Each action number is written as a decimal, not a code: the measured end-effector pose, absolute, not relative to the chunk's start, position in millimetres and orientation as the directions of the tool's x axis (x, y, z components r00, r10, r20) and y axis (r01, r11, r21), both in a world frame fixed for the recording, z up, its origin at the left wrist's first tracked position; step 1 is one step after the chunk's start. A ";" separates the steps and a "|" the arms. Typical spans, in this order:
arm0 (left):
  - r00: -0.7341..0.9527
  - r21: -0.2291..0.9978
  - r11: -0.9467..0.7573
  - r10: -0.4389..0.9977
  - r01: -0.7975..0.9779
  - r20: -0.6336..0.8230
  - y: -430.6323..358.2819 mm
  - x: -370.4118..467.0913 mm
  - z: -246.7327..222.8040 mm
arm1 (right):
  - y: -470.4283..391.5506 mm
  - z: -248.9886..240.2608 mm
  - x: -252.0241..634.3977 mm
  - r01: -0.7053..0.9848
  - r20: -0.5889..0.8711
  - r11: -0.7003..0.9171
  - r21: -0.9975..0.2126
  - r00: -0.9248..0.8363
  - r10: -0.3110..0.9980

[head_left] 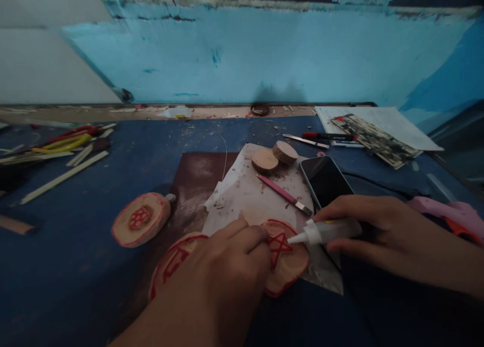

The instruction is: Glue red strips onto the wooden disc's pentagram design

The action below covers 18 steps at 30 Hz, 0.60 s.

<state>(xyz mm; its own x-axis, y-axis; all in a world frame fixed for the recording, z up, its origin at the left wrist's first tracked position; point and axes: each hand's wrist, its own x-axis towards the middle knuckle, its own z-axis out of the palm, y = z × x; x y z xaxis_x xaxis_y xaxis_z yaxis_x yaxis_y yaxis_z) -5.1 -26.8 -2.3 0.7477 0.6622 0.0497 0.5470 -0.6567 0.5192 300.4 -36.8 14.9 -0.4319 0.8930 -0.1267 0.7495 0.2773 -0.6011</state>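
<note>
A small white glue bottle (325, 231) is gripped in my right hand (372, 236), its nozzle tip at the red star (280, 245) on a wooden disc (289, 271) with a red edge. My left hand (236, 256) is closed at that disc's left side; its fingertips are hidden, so what they pinch cannot be made out. Partly behind my left wrist lies another red-edged disc (170, 261). Farther left rests a third disc (141, 220) with a red design in its middle. White paper (230, 206) lies under the work.
Two small wood slices (264, 161), pink tweezers (282, 191) and a phone (325, 178) sit beyond my hands. Pliers (66, 141) and wooden sticks (66, 176) are at left. A marker (328, 136) and papers (378, 130) lie back right, pink-orange scissors (459, 221) at right.
</note>
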 end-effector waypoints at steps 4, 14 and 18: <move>0.754 0.468 -0.696 0.650 0.544 0.090 -26.6 -4.5 -2.0 | -37.5 17.2 299.5 0.757 -0.138 0.262 -0.599 -0.419 0.897; 0.760 0.468 -0.717 0.636 0.517 0.134 -27.3 -7.4 -5.7 | -40.4 16.7 291.5 0.760 -0.135 0.173 -0.627 -0.324 0.936; 0.762 0.443 -0.719 0.638 0.535 0.116 -26.3 -6.3 -5.9 | -45.3 17.2 287.1 0.677 -0.179 0.057 -0.734 -0.274 0.945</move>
<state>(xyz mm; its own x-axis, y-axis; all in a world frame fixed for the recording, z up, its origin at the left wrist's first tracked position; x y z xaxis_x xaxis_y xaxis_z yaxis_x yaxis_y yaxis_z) -6.3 -26.3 -5.9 0.7615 0.6377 0.1158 0.5349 -0.7192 0.4434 287.1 -45.3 17.2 -0.2737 0.9451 -0.1786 0.6770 0.0574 -0.7337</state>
